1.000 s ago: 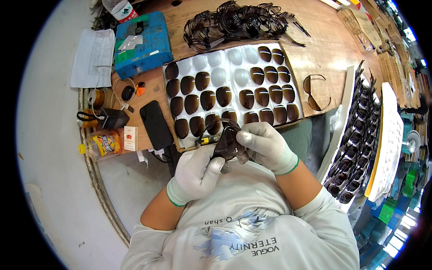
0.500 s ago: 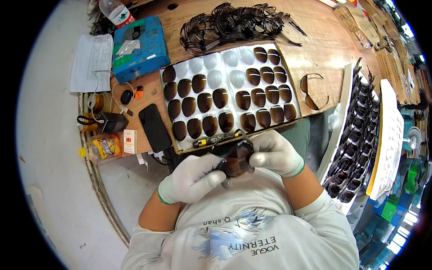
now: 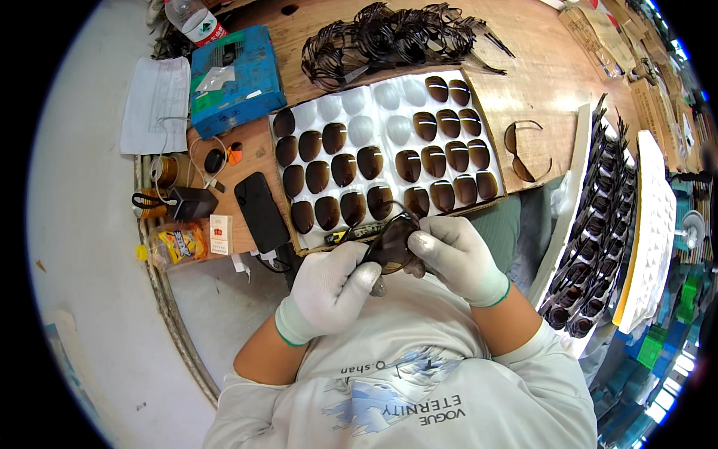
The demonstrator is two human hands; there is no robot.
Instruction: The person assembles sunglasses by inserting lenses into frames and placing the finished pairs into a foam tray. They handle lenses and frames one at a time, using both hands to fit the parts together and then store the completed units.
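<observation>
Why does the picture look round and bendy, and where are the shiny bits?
In the head view, the fisheye camera curves things and leaves black corners; in the head view, white glare streaks cross several brown lenses and a pale shine lies on the wooden table; in the head view, the sunglasses between left hand and right hand look dark.
</observation>
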